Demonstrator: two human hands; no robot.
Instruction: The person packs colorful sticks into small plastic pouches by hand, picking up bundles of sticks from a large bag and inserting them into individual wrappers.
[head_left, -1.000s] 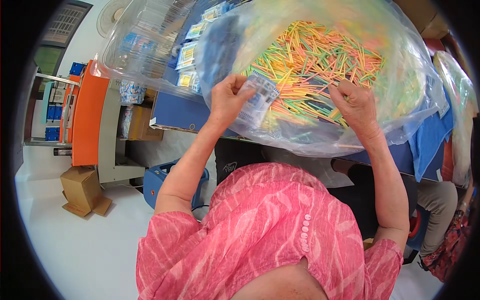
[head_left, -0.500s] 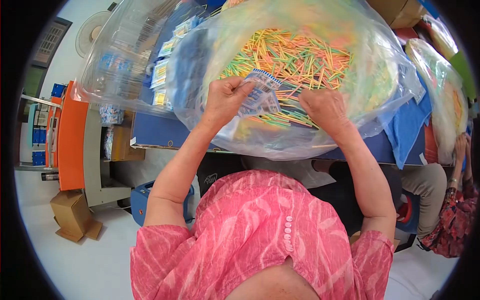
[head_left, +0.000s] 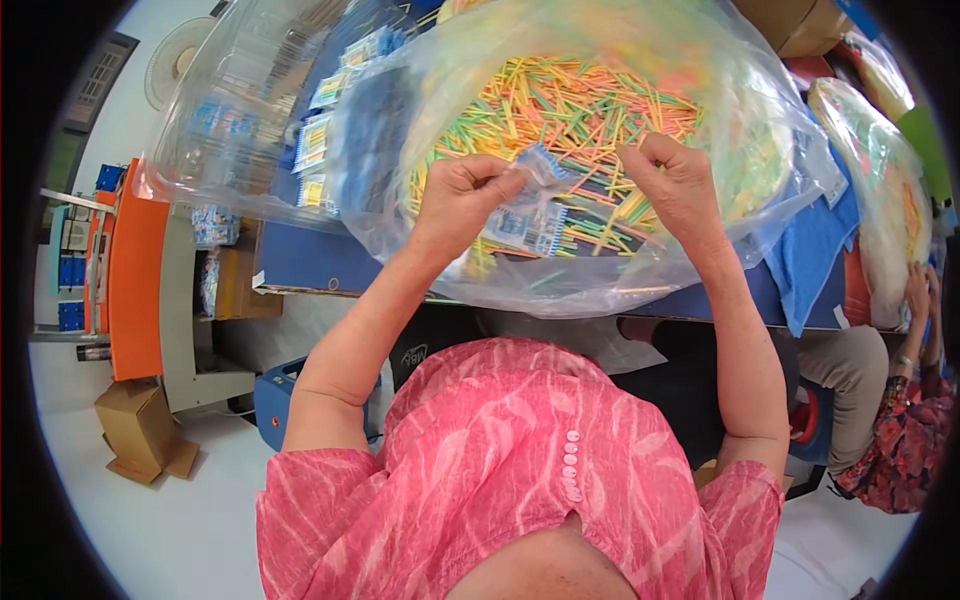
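My left hand [head_left: 462, 205] is closed, thumb and forefinger pinching a small clear packet [head_left: 528, 228] with blue and white print. The packet bends below a crumpled blue-edged end and hangs over the front of a heap of short, thin coloured sticks [head_left: 590, 110] in yellow, green, orange and pink. My right hand [head_left: 677, 185] is held above the right part of the heap, its fingers curled in; whatever they pinch, if anything, is hidden. The sticks lie inside a large, wide-open clear plastic bag [head_left: 560, 300] on the blue table [head_left: 310, 262].
At the left, a clear plastic container [head_left: 205, 150] stands near several printed packets [head_left: 313, 145]. A blue cloth [head_left: 815, 255] hangs over the table's edge at the right. Beyond it are another filled bag [head_left: 875, 180] and a co-worker's hand [head_left: 918, 290]. A cardboard box [head_left: 140, 425] stands on the floor.
My right hand has lifted and turned, moving a little up and to the right. The packet in my left hand has bent and crumpled near its top.
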